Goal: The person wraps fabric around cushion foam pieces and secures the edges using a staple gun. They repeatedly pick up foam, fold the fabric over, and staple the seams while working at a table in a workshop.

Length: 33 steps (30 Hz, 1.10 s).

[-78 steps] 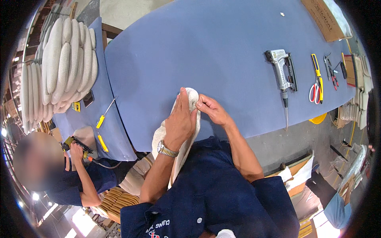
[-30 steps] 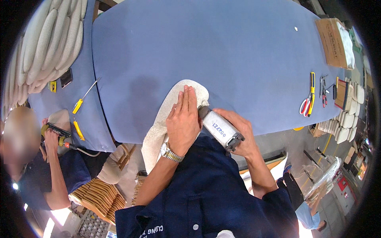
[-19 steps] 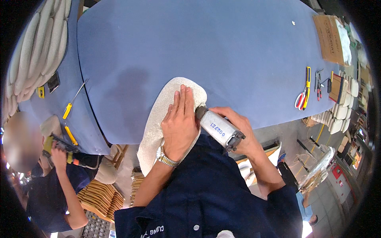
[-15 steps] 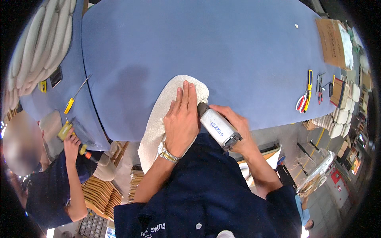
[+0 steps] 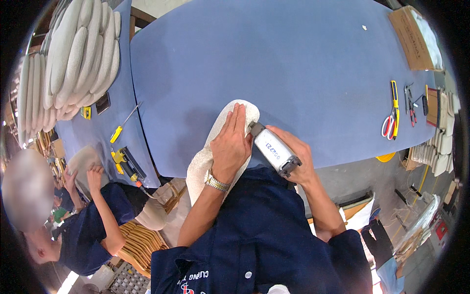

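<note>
Head view, progress: a cream upholstered pad (image 5: 215,147) is pressed against the near edge of the blue table (image 5: 303,63); stapling is judged under way, how much remains cannot be told.
Left hand (image 5: 231,144): laid flat on the pad, fingers together.
Right hand (image 5: 298,157): wrapped around a grey staple gun (image 5: 273,148), nose at the pad's edge.
Materials: nubbly fabric, rounded pad end; smooth metal gun body.
Far left: stacked cushions (image 5: 73,54), same weave.

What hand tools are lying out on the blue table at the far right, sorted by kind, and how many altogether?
Scissors with red and white handles: 1
Yellow-handled tool beside the scissors: 1
Dark pliers-like tool: 1
Total: 3
The stapler in the right hand is not counted.
</note>
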Each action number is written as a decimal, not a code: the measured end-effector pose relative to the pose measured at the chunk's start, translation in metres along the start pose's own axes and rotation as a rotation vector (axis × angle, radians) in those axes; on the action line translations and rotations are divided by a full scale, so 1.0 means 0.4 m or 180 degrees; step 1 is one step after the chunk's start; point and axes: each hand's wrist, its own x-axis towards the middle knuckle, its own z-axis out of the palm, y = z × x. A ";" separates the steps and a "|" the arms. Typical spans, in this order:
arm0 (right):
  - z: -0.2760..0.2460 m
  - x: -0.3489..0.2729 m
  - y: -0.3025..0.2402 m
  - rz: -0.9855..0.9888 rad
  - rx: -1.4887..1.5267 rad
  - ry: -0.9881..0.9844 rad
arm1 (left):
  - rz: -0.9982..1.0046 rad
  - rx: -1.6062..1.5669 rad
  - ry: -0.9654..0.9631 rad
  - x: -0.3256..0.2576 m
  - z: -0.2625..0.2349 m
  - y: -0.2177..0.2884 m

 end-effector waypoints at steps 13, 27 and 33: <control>-0.018 0.034 -0.025 0.0761 -0.0008 -0.0403 | -0.0087 0.0030 -0.0217 0.000 -0.008 0.019; -0.201 -0.065 0.169 0.0496 -0.0729 0.0562 | -0.0264 0.0233 0.0058 -0.027 0.031 0.005; -0.224 -0.034 0.216 0.0329 -0.1566 0.0917 | -0.0581 0.0099 0.0058 -0.029 -0.009 0.013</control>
